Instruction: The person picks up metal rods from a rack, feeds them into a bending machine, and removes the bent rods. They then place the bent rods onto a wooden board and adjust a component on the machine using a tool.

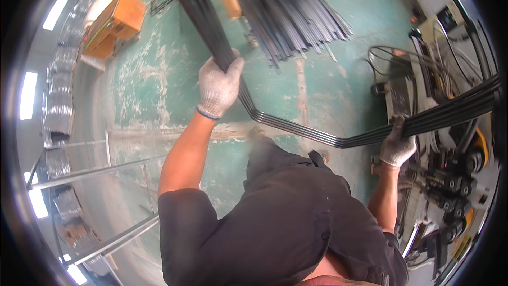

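Head view: left hand (218, 87) and right hand (398, 144) grip the bent rods (296, 128) either side of their kinked middle; even, matched pressure should keep them flush.

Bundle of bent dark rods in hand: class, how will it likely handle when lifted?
The bundle of bent dark rods is probably stiff: straight runs meet at crisp bends. It may swing awkwardly, since it extends beyond both the left hand and right hand.
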Demonstrator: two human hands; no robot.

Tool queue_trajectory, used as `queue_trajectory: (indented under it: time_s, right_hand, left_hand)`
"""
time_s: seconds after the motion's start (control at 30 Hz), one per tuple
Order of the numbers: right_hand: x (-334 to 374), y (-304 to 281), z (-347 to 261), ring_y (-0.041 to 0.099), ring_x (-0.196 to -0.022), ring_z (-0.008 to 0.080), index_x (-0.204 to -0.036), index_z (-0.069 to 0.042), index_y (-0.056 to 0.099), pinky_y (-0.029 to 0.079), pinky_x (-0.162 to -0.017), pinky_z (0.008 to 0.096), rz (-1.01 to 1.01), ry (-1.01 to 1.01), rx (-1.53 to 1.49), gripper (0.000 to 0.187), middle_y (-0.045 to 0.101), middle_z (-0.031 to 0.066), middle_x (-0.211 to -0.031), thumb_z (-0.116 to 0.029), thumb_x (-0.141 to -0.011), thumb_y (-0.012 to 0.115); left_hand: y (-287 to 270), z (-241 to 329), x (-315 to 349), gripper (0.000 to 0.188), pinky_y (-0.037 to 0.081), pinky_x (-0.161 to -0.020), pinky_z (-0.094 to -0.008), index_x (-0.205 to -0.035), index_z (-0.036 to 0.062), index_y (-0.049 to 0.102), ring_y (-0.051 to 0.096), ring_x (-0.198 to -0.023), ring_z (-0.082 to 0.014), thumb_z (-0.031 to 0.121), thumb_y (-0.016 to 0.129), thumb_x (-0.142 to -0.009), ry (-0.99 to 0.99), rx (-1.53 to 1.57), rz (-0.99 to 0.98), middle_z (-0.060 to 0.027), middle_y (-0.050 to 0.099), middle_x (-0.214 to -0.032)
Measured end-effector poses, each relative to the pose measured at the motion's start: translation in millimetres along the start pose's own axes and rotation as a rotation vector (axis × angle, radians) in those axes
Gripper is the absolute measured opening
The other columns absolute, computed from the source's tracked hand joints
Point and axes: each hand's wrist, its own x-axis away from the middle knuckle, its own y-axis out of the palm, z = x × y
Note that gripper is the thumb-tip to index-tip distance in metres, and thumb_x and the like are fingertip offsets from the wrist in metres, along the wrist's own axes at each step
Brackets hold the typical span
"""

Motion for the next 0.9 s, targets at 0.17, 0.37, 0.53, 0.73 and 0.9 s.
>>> queue_trajectory:
  time_s: [0.17, 0.37, 0.53, 0.73, 0.9]
  right_hand:
    - [32.6, 186.8, -69.6, 0.075, -0.095, 0.0141, -0.114, 0.002, 0.079, 0.058, -0.089, 0.0297, -0.208, -0.280, -0.040, 0.020, 0.080, 0.0052, -0.100, -0.016, -0.112, 0.071]
    - [66.8, 374.0, -160.7, 0.073, -0.096, 0.0118, -0.120, 0.002, 0.078, 0.057, -0.092, 0.0292, -0.351, -0.142, -0.109, 0.025, 0.080, 0.0046, -0.101, -0.021, -0.112, 0.071]
    - [77.3, 507.4, -210.1, 0.071, -0.096, 0.0110, -0.118, 0.000, 0.079, 0.056, -0.092, 0.0293, -0.401, -0.024, -0.204, 0.024, 0.079, 0.0039, -0.100, -0.022, -0.112, 0.071]
    - [91.4, 684.1, -235.3, 0.077, -0.092, 0.0213, -0.118, -0.006, 0.080, 0.058, -0.089, 0.0348, -0.406, -0.002, -0.201, 0.025, 0.080, 0.0127, -0.099, -0.029, -0.108, 0.074]
    - [117.5, 809.2, -281.5, 0.071, -0.102, 0.0114, -0.117, -0.001, 0.080, 0.055, -0.096, 0.0297, -0.427, 0.264, -0.337, 0.020, 0.080, 0.0040, -0.107, -0.019, -0.106, 0.078]
  left_hand:
    - [-136.3, -102.0, -52.0, 0.019, 0.058, -0.085, -0.0323, -0.113, -0.0022, 0.076, 0.072, -0.090, -0.0157, 0.009, 0.082, -0.098, -0.037, 0.068, 0.274, -0.0056, 0.077, -0.098]
    - [-251.4, -206.6, -142.0, 0.020, 0.059, -0.088, -0.0332, -0.113, -0.0025, 0.076, 0.074, -0.095, -0.0171, 0.009, 0.083, -0.099, -0.111, 0.078, 0.484, -0.0071, 0.078, -0.104]
    - [-313.2, -276.6, -241.6, 0.021, 0.058, -0.089, -0.0332, -0.114, -0.0039, 0.076, 0.072, -0.095, -0.0171, 0.008, 0.083, -0.098, -0.099, 0.130, 0.485, -0.0072, 0.078, -0.106]
    - [-368.8, -380.4, -368.8, 0.022, 0.059, -0.091, -0.0365, -0.115, -0.0045, 0.077, 0.074, -0.100, -0.0194, 0.008, 0.083, -0.098, -0.179, 0.018, 0.496, -0.0103, 0.080, -0.109]
    - [-419.7, -438.8, -472.4, 0.023, 0.060, -0.094, -0.0374, -0.114, -0.0057, 0.076, 0.076, -0.101, -0.0223, 0.011, 0.082, -0.100, -0.237, -0.013, 0.491, -0.0125, 0.081, -0.110]
